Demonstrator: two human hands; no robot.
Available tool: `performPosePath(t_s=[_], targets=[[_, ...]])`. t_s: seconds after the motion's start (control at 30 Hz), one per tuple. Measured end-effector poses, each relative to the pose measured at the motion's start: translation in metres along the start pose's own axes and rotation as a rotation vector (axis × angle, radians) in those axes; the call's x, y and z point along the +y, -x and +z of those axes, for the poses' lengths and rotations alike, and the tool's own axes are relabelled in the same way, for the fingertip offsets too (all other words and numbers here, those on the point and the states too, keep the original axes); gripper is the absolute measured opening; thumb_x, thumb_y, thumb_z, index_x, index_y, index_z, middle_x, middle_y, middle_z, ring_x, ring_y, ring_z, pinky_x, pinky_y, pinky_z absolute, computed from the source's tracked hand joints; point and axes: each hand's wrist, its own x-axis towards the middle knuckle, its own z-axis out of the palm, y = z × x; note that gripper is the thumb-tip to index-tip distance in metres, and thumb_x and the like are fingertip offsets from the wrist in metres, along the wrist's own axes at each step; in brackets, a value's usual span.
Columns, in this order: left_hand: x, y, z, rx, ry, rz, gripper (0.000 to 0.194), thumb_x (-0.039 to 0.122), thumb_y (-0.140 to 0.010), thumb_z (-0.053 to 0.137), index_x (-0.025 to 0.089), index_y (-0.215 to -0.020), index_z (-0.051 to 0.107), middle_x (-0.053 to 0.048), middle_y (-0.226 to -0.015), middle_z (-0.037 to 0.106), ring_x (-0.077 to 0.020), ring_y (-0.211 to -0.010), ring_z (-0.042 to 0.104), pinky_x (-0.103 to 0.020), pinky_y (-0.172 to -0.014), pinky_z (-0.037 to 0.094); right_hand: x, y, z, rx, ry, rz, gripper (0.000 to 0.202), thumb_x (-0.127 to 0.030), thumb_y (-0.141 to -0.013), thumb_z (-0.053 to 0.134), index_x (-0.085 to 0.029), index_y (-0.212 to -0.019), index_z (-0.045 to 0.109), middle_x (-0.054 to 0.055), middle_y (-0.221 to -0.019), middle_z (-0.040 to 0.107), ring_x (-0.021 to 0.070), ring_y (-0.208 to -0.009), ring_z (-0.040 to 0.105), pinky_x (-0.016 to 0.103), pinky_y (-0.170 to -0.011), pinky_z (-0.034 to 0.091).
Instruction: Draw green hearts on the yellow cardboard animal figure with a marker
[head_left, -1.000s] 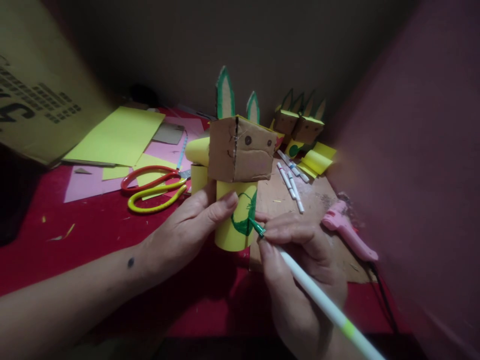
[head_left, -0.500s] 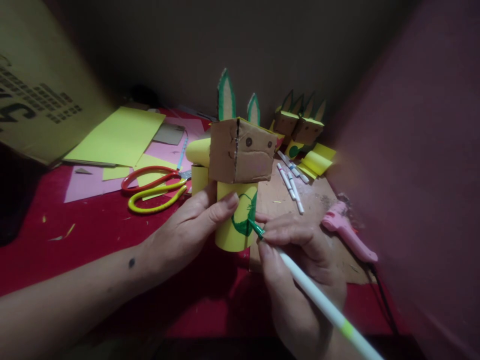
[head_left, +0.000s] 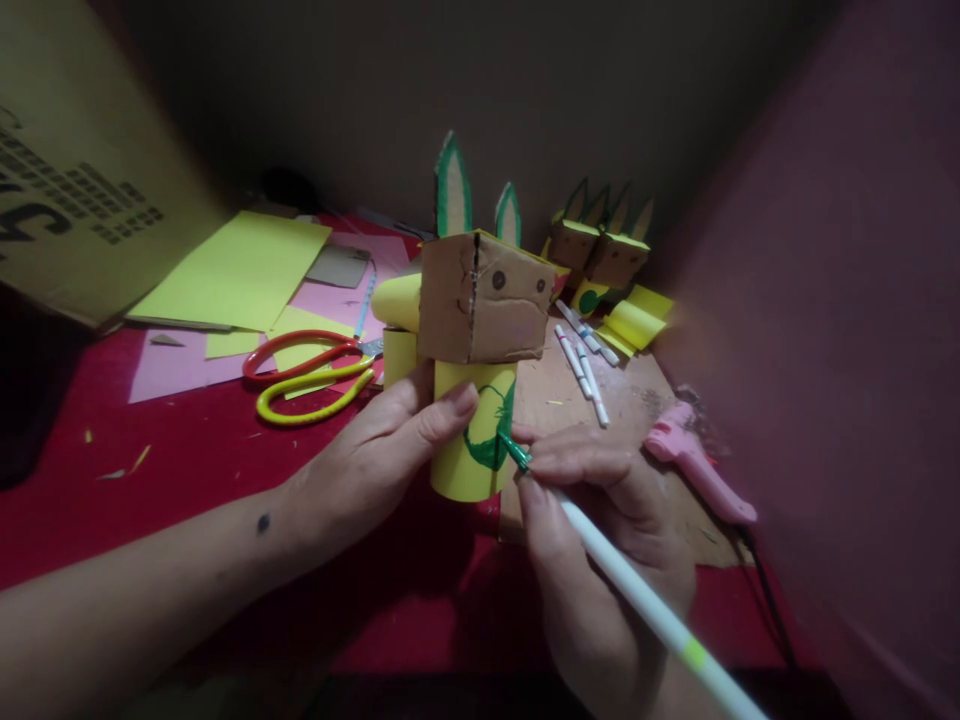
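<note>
My left hand (head_left: 394,430) is wrapped round the yellow paper tube body of a cardboard animal figure (head_left: 480,300), thumb on the front. The figure stands upright, with a brown box head, drawn eyes and two green-edged pointed ears. Between my right thumb and fingers (head_left: 600,540) is a white marker pen (head_left: 637,590) with a green tip. The tip touches the tube at the right side of a green outlined round patch (head_left: 489,445), which is filled along its lower and right parts and yellow inside.
Scissors (head_left: 315,385) with red and yellow handles lie left, beside yellow sheets (head_left: 240,265) and pink paper. Several white markers (head_left: 581,365), folded yellow paper (head_left: 637,320) and a pink glue gun (head_left: 697,460) are right. Similar cardboard figures (head_left: 600,250) stand behind. A large carton (head_left: 97,180) borders the left.
Hardly anything differs. The marker's tip end and my right hand have shifted very slightly; my left hand keeps its hold on the figure.
</note>
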Motion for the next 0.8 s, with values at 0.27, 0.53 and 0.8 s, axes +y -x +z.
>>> performPosePath(t_s=[0.27,0.53,0.8], targets=[[-0.0022,0.0008,0.0005,-0.008,0.034,-0.012,0.051,0.049,-0.099,0.068,0.027,-0.145,0.065,-0.006,-0.137,0.076,-0.0352,-0.133,0.067,-0.041,-0.111,0.055,0.0002,0.0,0.0016,0.01,-0.003,-0.005,0.022,-0.003,-0.086,0.068,-0.025,-0.085,0.067,-0.005,-0.084,0.076,0.0109,-0.085,0.08,0.022,-0.082,0.065],[-0.0001,0.0004,0.0011,-0.002,0.019,0.005,0.053,0.05,-0.101,0.066,0.026,-0.148,0.063,-0.008,-0.143,0.073,-0.0359,-0.137,0.065,-0.042,-0.114,0.052,-0.0022,-0.0001,0.0015,0.002,0.008,0.007,0.022,-0.003,-0.086,0.069,-0.025,-0.086,0.067,-0.004,-0.08,0.073,0.013,-0.076,0.076,0.026,-0.075,0.066],[0.0015,0.0005,0.0024,0.012,0.014,-0.023,0.052,0.053,-0.098,0.069,0.028,-0.143,0.068,-0.004,-0.135,0.077,-0.0355,-0.132,0.068,-0.039,-0.109,0.056,0.0019,-0.0004,-0.003,-0.034,-0.006,-0.013,0.024,-0.001,-0.085,0.068,-0.025,-0.086,0.069,-0.004,-0.082,0.074,0.0135,-0.085,0.08,0.024,-0.081,0.067]])
